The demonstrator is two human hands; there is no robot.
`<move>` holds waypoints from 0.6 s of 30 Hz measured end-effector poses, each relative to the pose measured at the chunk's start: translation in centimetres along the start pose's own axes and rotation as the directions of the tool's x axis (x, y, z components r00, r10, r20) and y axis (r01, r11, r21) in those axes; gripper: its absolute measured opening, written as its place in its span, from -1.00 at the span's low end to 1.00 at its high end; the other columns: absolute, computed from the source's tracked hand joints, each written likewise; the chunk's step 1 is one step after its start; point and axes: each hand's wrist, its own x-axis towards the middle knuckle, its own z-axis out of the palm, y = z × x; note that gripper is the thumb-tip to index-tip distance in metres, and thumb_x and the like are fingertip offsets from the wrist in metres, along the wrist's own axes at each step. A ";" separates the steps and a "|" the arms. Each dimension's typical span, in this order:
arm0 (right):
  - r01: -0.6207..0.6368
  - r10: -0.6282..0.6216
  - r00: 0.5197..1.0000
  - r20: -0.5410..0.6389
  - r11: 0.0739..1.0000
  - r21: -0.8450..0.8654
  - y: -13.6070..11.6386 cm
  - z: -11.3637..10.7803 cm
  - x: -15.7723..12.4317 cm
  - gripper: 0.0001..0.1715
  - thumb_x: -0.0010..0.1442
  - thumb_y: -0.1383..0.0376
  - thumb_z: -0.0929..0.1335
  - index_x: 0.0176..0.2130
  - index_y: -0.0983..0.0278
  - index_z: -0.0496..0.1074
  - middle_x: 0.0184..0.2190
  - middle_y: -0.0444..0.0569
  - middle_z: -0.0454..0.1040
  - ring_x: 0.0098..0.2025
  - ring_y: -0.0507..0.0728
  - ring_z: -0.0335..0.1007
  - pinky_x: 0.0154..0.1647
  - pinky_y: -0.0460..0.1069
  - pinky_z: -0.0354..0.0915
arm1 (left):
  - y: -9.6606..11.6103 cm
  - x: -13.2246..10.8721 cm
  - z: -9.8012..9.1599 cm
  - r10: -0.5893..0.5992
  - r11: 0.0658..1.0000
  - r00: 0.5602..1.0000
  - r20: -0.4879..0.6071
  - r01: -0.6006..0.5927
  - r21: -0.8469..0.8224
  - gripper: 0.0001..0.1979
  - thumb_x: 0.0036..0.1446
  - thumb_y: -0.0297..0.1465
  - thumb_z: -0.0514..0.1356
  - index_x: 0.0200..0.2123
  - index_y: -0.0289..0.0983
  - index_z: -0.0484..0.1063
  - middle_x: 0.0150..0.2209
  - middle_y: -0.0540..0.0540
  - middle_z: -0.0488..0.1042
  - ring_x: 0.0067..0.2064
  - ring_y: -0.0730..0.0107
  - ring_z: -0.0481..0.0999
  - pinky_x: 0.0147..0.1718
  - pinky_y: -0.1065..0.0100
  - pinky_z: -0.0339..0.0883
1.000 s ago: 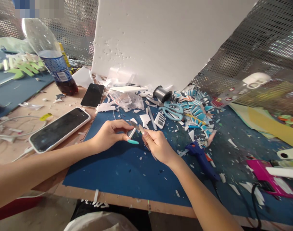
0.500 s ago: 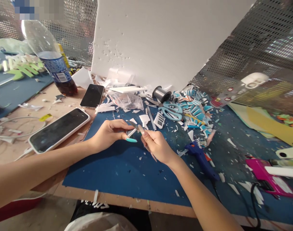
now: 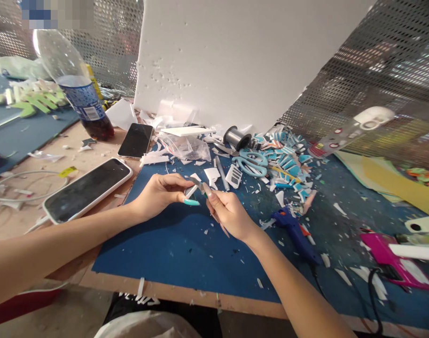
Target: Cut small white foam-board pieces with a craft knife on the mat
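Over the blue mat point(image 3: 186, 253), my left hand point(image 3: 161, 195) pinches a small white strip point(image 3: 190, 191) between thumb and fingers; it looks like foam board. A long turquoise nail shows on its thumb. My right hand point(image 3: 231, 212) is closed around a small craft knife point(image 3: 200, 185), whose handle is mostly hidden by the fingers. The grey blade points left and lies against or just above the white strip; exact contact is hard to make out. Behind the hands are a grey pen-like stick point(image 3: 222, 172), a white slotted piece point(image 3: 234, 176) and light-blue scissors point(image 3: 251, 163).
A blue glue gun point(image 3: 297, 234) lies right of my right hand, a magenta device point(image 3: 393, 258) farther right. Two phones point(image 3: 89, 190) and a cola bottle point(image 3: 85, 105) are at left. Blue-white scraps point(image 3: 284, 155) and a wire spool point(image 3: 237, 137) sit before a white board point(image 3: 217, 56).
The knife blade and white strip have shifted very slightly against each other, and the strip shows a little more upright. Both hands keep nearly the same place and grip.
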 end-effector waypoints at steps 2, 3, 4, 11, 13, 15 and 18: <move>-0.005 0.005 1.000 0.003 1.000 0.007 0.2 0.1 0.0 -0.42 0.30 -0.01 0.11 -0.60 0.26 0.13 -0.76 -0.24 0.12 -0.71 -0.07 0.06 -0.60 -0.11 0.04 | -0.1 0.1 -0.1 0.000 1.000 1.000 0.011 0.000 0.027 -0.73 -0.37 -0.45 0.47 -0.45 -0.27 0.61 -0.45 -0.05 0.52 -0.41 0.45 0.48 -0.41 0.42 0.43; -0.011 0.011 1.000 0.005 1.000 0.011 0.3 0.2 0.0 -0.42 0.30 -0.01 0.11 -0.60 0.26 0.13 -0.76 -0.24 0.12 -0.70 -0.07 0.06 -0.60 -0.11 0.04 | -0.1 0.1 -0.1 0.001 0.999 1.000 0.019 -0.002 0.049 -0.74 -0.36 -0.45 0.47 -0.45 -0.28 0.61 -0.44 -0.05 0.53 -0.41 0.44 0.48 -0.40 0.41 0.44; -0.017 0.017 1.000 0.007 1.000 0.015 0.3 0.2 0.0 -0.42 0.30 -0.02 0.10 -0.60 0.26 0.14 -0.76 -0.24 0.12 -0.71 -0.07 0.06 -0.61 -0.12 0.03 | -0.2 0.1 -0.1 0.002 0.998 1.000 0.028 -0.004 0.070 -0.75 -0.35 -0.45 0.47 -0.46 -0.29 0.60 -0.44 -0.06 0.53 -0.40 0.43 0.49 -0.38 0.40 0.45; -0.026 0.025 0.999 0.029 0.998 0.057 0.0 0.2 -0.1 -0.42 0.29 -0.04 0.11 -0.59 0.27 0.14 -0.76 -0.24 0.12 -0.72 -0.08 0.06 -0.63 -0.12 0.03 | -0.2 0.1 -0.1 0.027 0.998 0.999 0.024 -0.029 0.064 -0.74 -0.35 -0.40 0.47 -0.46 -0.29 0.60 -0.45 -0.05 0.52 -0.43 0.44 0.48 -0.42 0.40 0.44; -0.029 0.026 0.999 0.033 0.997 0.070 -0.1 0.2 -0.1 -0.42 0.29 -0.03 0.11 -0.60 0.27 0.14 -0.76 -0.25 0.11 -0.72 -0.08 0.05 -0.63 -0.12 0.03 | -0.1 0.1 -0.1 0.034 0.998 0.999 0.019 -0.035 0.043 -0.75 -0.35 -0.39 0.47 -0.47 -0.29 0.60 -0.47 -0.04 0.51 -0.43 0.45 0.47 -0.42 0.40 0.43; -0.030 0.028 0.999 0.036 0.997 0.077 -0.1 0.2 -0.1 -0.42 0.29 -0.03 0.11 -0.59 0.27 0.14 -0.76 -0.25 0.11 -0.73 -0.08 0.05 -0.63 -0.12 0.03 | -0.1 0.1 -0.1 0.033 0.999 0.999 0.007 -0.034 0.018 -0.75 -0.35 -0.40 0.48 -0.48 -0.29 0.59 -0.49 -0.02 0.49 -0.45 0.47 0.45 -0.44 0.41 0.41; -0.034 0.031 0.999 0.042 0.996 0.078 0.0 0.3 -0.1 -0.42 0.29 -0.03 0.12 -0.59 0.27 0.15 -0.76 -0.25 0.12 -0.72 -0.09 0.05 -0.64 -0.12 0.02 | 0.0 0.1 0.0 0.006 1.000 1.000 0.019 -0.006 0.011 -0.75 -0.36 -0.41 0.48 -0.49 -0.30 0.59 -0.49 -0.02 0.50 -0.45 0.47 0.46 -0.42 0.42 0.41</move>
